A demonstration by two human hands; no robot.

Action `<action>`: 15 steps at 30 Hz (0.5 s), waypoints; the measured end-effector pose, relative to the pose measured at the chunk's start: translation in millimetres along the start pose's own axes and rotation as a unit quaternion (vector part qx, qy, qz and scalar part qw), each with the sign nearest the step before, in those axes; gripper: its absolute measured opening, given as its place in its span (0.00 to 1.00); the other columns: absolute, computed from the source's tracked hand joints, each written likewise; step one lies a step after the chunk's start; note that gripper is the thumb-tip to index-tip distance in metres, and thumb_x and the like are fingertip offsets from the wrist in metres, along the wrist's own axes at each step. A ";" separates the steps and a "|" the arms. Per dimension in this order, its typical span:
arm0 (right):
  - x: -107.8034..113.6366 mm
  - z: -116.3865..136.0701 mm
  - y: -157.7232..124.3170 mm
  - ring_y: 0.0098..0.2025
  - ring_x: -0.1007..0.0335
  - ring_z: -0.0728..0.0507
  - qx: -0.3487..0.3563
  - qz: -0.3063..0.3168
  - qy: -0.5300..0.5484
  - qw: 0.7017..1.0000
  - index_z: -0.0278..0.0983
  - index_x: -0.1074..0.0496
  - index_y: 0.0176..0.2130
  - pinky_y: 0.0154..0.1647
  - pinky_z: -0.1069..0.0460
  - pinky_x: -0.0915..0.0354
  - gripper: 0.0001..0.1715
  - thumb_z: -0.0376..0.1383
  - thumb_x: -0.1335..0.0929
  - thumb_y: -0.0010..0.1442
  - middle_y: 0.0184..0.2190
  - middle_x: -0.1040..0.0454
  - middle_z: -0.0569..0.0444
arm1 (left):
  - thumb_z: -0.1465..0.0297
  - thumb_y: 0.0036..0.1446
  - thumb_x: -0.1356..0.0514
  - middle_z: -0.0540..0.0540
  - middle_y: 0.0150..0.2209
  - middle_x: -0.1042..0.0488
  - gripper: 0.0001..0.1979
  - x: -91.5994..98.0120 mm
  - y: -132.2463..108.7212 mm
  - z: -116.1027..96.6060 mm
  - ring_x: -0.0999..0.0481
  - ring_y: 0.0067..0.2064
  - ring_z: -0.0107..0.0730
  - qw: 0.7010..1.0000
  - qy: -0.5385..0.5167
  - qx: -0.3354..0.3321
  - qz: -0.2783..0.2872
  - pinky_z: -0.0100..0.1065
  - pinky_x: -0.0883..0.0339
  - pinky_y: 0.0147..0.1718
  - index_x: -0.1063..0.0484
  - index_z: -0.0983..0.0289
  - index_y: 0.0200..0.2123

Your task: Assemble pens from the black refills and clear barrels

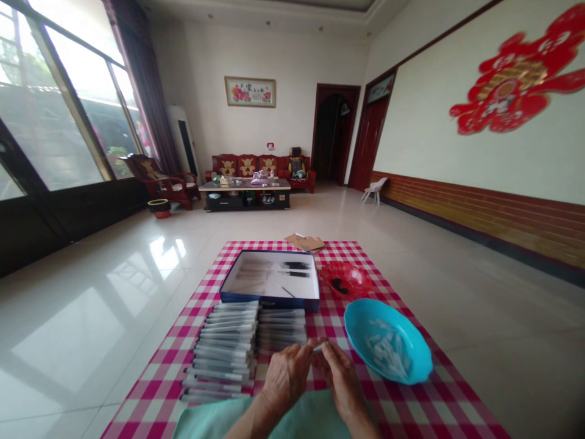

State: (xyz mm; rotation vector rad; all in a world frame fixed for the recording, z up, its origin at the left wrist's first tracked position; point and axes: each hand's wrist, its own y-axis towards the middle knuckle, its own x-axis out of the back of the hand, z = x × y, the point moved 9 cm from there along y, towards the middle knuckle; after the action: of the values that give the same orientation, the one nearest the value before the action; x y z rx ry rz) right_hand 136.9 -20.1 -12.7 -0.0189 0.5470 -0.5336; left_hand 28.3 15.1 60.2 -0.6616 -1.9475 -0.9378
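My left hand (286, 375) and my right hand (340, 378) meet low in the middle of the view, fingers pinched together on a small thin pale piece (319, 347) held between them. Just ahead of my hands lie rows of slim packaged sticks (228, 350) stacked on a red-and-white checked cloth (397, 408). A blue bowl (411, 366) with several small white pieces stands to the right of my right hand. Beyond the rows sits a shallow blue-edged box (269, 297), and next to it a red bowl (345, 279) with dark bits.
A pale green cloth (219, 421) covers my lap. The checked cloth lies on a glossy tiled floor. Cardboard scraps (306, 242) lie past the cloth. A coffee table (247, 194), red sofa and armchair stand far back, and a small white chair (375, 189) by the right wall.
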 end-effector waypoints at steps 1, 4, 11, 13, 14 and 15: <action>2.0 2.1 1.2 0.42 0.26 0.41 0.008 0.006 0.001 1.000 0.41 0.27 0.43 0.41 0.48 0.30 0.19 0.45 0.29 0.51 0.44 0.23 0.52 | 0.71 0.64 0.51 0.51 0.30 0.27 0.14 1.5 2.5 2.2 0.27 0.30 0.30 1.000 0.004 -0.009 0.007 0.26 0.39 0.28 0.32 0.57 0.50; 12.2 7.9 7.7 0.49 0.29 0.38 0.030 0.004 -0.016 0.999 0.45 0.32 0.52 0.43 0.45 0.29 0.25 0.48 0.32 0.55 0.49 0.25 0.51 | 0.71 0.63 0.51 0.52 0.30 0.28 0.11 8.9 9.6 14.9 0.28 0.32 0.32 0.999 0.030 -0.011 0.010 0.28 0.38 0.30 0.29 0.59 0.42; 14.7 19.2 9.5 0.52 0.31 0.37 0.128 -0.008 -0.237 0.963 0.40 0.29 0.49 0.52 0.45 0.33 0.23 0.47 0.33 0.56 0.51 0.27 0.48 | 0.74 0.62 0.50 0.55 0.36 0.30 0.12 14.3 18.6 33.2 0.32 0.38 0.36 0.998 0.067 -0.010 -0.007 0.34 0.36 0.39 0.27 0.60 0.37; 5.7 18.1 6.2 0.52 0.30 0.38 0.156 0.016 -0.283 0.946 0.39 0.29 0.49 0.52 0.46 0.32 0.22 0.46 0.34 0.57 0.49 0.26 0.47 | 0.75 0.61 0.50 0.55 0.37 0.31 0.11 9.6 17.1 37.6 0.33 0.38 0.37 0.996 0.085 0.004 -0.004 0.35 0.36 0.39 0.27 0.60 0.36; 1.8 17.8 4.8 0.51 0.29 0.38 0.170 0.024 -0.306 0.936 0.38 0.29 0.48 0.50 0.47 0.31 0.22 0.46 0.35 0.57 0.48 0.25 0.46 | 0.75 0.61 0.49 0.55 0.37 0.31 0.11 7.3 15.7 39.8 0.33 0.39 0.37 0.996 0.093 0.011 -0.003 0.36 0.36 0.39 0.27 0.60 0.36; -1.3 17.9 3.7 0.49 0.28 0.39 0.184 0.029 -0.329 0.926 0.38 0.29 0.48 0.48 0.47 0.30 0.21 0.45 0.35 0.57 0.47 0.24 0.46 | 0.75 0.60 0.49 0.56 0.37 0.31 0.11 5.5 14.2 41.9 0.33 0.39 0.38 0.995 0.100 0.018 -0.003 0.36 0.36 0.39 0.27 0.60 0.37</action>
State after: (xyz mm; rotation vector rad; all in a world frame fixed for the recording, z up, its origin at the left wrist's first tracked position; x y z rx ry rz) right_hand 146.6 -18.4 2.7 0.1716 -0.2146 -0.5290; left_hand 16.4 57.8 55.2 -0.5206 -1.7863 -0.9344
